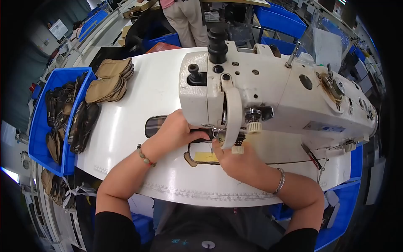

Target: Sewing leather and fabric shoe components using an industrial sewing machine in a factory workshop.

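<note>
My left hand [178,130] grips a dark plaid fabric piece [153,126], its thumb stretched toward the presser foot [216,132] of a white sewing machine [285,101]. Beside the foot is the index finger of my right hand [237,166]; the other fingers are partly hidden by the machine head, so their hold is unclear. Under my hands a small tan piece [189,160] shows beside a yellow patch [203,156] on the machine bed. Dark-handled snips [312,158] lie on the white tabletop [142,84], to the right of my right hand.
Stacks of tan pieces [107,88] sit at the back left, beside a blue bin [37,134] of plaid pieces, with more plaid pieces [84,126] at its side. Blue bins [336,222] stand at the right. A person [184,23] in light trousers stands beyond the table.
</note>
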`<state>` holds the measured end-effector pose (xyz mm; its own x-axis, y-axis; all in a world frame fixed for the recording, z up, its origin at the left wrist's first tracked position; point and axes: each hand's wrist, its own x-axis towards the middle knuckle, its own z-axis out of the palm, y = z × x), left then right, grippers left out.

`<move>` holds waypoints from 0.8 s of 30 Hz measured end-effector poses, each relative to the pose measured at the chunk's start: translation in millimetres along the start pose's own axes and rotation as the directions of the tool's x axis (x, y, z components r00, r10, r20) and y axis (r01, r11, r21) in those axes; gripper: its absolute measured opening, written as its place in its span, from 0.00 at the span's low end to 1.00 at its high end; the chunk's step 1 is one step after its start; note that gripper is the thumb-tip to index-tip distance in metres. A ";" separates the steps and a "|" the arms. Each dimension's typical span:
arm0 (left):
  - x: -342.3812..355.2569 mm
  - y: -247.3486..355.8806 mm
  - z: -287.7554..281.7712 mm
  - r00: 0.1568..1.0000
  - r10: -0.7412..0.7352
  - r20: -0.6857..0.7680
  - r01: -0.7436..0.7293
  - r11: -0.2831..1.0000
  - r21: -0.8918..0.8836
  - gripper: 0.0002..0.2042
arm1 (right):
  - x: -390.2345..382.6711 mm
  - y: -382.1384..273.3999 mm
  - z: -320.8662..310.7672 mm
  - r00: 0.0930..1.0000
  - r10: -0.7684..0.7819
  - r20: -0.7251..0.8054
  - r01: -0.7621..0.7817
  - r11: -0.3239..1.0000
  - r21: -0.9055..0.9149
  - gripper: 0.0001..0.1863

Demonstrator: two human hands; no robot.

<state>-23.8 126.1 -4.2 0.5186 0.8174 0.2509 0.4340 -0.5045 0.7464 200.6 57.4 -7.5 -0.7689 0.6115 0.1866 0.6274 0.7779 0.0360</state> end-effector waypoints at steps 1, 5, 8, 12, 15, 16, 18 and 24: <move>-1.0 0.2 0.4 0.998 0.061 0.023 -0.062 0.996 0.069 0.17 | -0.7 -1.3 1.6 1.000 0.008 0.017 -0.008 1.000 0.018 0.24; -4.0 5.5 -1.5 0.990 0.141 0.023 -0.143 0.961 0.237 0.16 | -1.9 -4.3 4.9 1.000 0.018 0.021 -0.020 0.995 0.093 0.25; -3.0 8.0 -2.0 0.990 0.136 0.039 -0.141 0.964 0.227 0.16 | -2.3 -5.2 6.5 1.000 0.023 -0.014 -0.022 0.997 0.078 0.23; -2.5 11.9 -3.0 0.985 0.172 0.008 -0.166 0.940 0.299 0.15 | -2.4 -2.3 11.3 0.997 -0.021 -0.073 0.015 0.996 -0.088 0.24; 1.4 19.2 -6.0 0.982 0.190 0.010 -0.182 0.919 0.349 0.13 | -5.6 2.9 27.3 1.000 -0.015 0.005 0.015 0.995 -0.103 0.24; 5.6 21.7 -3.7 0.972 0.233 0.019 -0.221 0.890 0.398 0.13 | -12.4 10.4 58.6 0.997 -0.037 -0.074 0.030 0.995 -0.091 0.24; 6.9 19.8 -2.7 0.972 0.233 0.024 -0.222 0.889 0.401 0.12 | -13.3 13.0 66.0 0.986 -0.065 -0.153 0.054 0.996 -0.076 0.24; 4.6 20.9 -4.6 0.978 0.206 -0.007 -0.187 0.900 0.392 0.15 | -4.5 6.2 25.0 0.991 0.045 -0.124 -0.041 0.999 0.035 0.19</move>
<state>-15.7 120.6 15.3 0.5922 0.6974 0.4037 0.5827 -0.7166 0.3832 204.9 63.1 -32.7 -0.7185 0.6236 0.3081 0.6540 0.7565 -0.0058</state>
